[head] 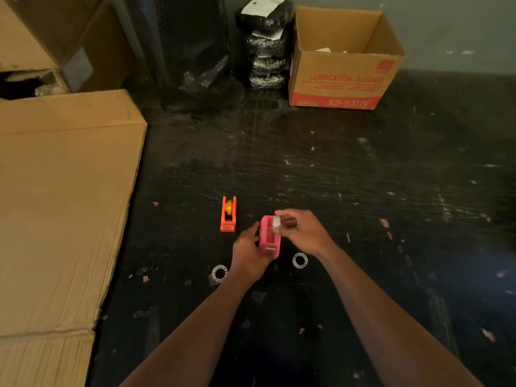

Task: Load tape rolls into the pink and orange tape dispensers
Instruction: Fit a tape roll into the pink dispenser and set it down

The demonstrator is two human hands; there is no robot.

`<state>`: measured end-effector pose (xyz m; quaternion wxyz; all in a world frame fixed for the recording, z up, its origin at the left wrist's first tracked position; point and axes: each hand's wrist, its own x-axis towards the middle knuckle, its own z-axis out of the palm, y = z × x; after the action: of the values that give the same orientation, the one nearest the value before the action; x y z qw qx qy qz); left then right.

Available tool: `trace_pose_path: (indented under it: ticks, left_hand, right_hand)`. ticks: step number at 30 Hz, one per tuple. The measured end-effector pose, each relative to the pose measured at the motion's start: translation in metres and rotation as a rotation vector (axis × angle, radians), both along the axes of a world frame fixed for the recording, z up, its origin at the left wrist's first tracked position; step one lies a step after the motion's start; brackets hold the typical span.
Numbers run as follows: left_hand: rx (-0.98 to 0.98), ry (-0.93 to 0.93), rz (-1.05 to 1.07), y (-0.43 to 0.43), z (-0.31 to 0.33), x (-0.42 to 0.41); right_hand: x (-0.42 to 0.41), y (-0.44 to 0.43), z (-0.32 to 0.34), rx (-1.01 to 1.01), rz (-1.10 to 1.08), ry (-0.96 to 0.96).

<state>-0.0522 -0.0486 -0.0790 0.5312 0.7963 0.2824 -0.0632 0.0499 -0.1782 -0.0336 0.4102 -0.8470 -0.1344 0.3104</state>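
Note:
My left hand [247, 254] grips the pink tape dispenser [269, 237] from its left side, lifted slightly over the dark floor. My right hand [303, 229] pinches a whitish tape roll [276, 222] at the dispenser's far upper end, right at its open cavity. The orange tape dispenser [229, 214] stands on the floor to the left and a little farther away, with a yellow roll seated inside it. Two white ring-shaped pieces lie on the floor: one ring [219, 273] near my left wrist, another ring [300, 260] under my right wrist.
A large flat cardboard box [61, 196] fills the left side. An open cardboard box [344, 68] with red print stands at the back right, beside black wrapped bundles [265, 46]. Scraps of paper and tape litter the dark floor.

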Motion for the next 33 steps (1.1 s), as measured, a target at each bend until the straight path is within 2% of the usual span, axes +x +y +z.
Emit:
trace_pose_path:
  ticks: [9,23,33]
  left_hand:
    - [0.09,-0.029,-0.023,-0.001,-0.008,-0.005]
    - [0.097,-0.015,-0.046,0.001,-0.006,-0.005]
    - [0.1,-0.053,-0.057,0.001,-0.007,-0.005]
  right_hand:
    - [-0.003,0.007,-0.023,-0.152,0.087,-0.116]
    - [0.0,0.009,-0.04,-0.244,0.176,-0.218]
    - [0.003,0.005,-0.038,-0.219,0.244,-0.284]
